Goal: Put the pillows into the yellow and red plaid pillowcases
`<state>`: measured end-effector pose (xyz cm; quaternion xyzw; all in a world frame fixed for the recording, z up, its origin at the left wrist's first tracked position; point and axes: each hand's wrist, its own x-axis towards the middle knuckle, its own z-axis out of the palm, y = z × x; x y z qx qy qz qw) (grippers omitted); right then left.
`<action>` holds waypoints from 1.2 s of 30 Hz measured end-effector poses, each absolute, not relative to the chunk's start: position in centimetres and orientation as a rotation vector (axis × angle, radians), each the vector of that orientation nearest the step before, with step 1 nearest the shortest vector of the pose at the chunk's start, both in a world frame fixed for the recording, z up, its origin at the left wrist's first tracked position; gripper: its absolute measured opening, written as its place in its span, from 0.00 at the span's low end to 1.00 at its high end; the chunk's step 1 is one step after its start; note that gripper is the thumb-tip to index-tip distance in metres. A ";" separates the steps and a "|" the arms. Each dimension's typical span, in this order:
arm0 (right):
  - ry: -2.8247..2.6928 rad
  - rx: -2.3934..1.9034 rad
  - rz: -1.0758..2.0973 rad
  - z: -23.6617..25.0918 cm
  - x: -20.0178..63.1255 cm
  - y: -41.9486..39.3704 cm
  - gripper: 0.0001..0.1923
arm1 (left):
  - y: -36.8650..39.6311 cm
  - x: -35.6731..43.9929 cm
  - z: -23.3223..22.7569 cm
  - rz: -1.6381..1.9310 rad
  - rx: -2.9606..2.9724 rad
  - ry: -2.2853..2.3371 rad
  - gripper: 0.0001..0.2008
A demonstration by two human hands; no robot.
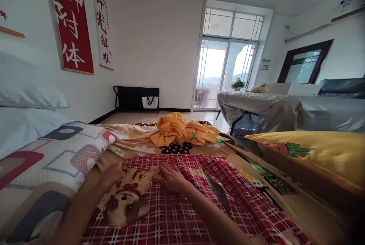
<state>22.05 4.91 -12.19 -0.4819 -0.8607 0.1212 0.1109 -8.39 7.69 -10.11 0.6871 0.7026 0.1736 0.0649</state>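
A red plaid cloth with a dog picture (182, 207) lies spread flat on the bed in front of me. My right hand (173, 178) rests palm down on it near its far edge, fingers spread. My left hand (112, 173) touches the cloth's left far corner, beside a folded patterned quilt (57, 157). Whether the left fingers pinch the edge is unclear. A crumpled yellow garment (182, 130) sits farther away on the tan cartoon blanket (137, 140).
White pillows (25, 85) lie stacked at the left against the wall. A yellow pillow with a strawberry print (313, 154) is at the right. Beyond the bed stand a covered table (270, 110), a black rack (137, 98) and a glass balcony door (225, 72).
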 end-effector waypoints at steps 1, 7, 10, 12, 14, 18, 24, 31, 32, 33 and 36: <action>-2.516 -1.462 0.374 -13.0 22.3 6.1 0.33 | 9.1 -8.5 -10.1 0.501 2.009 2.183 0.19; -2.280 -1.815 0.238 -15.7 28.3 11.3 0.30 | 13.6 -10.5 -13.2 0.450 1.823 2.365 0.28; -2.197 -1.944 0.167 -16.5 30.3 12.7 0.30 | 14.0 -11.0 -15.0 0.439 1.862 2.352 0.30; -2.204 -1.981 0.130 -17.0 30.7 13.3 0.30 | 14.3 -11.1 -15.7 0.427 1.869 2.338 0.28; -2.228 -1.996 0.117 -17.3 30.6 13.5 0.31 | 14.9 -11.2 -15.8 0.409 1.854 2.344 0.24; -2.226 -1.986 0.047 -17.6 30.1 13.0 0.31 | 16.0 -11.2 -15.1 0.451 1.889 2.366 0.21; -2.227 -1.931 -0.137 -16.5 29.5 12.0 0.28 | 13.6 -10.2 -13.6 0.590 1.951 2.519 0.22; -2.218 -1.882 0.005 -13.7 21.7 12.8 0.24 | 12.7 -2.9 -11.4 0.394 2.534 2.038 0.18; -2.236 -1.827 0.028 -13.8 19.6 12.7 0.23 | 12.9 -1.6 -11.8 0.379 2.539 2.004 0.18; -2.261 -1.769 0.054 -14.0 17.6 12.4 0.23 | 12.9 -0.5 -12.3 0.373 2.535 1.990 0.18; -2.316 -1.642 0.110 -15.1 14.0 11.4 0.23 | 12.7 0.1 -14.3 0.364 2.512 1.969 0.21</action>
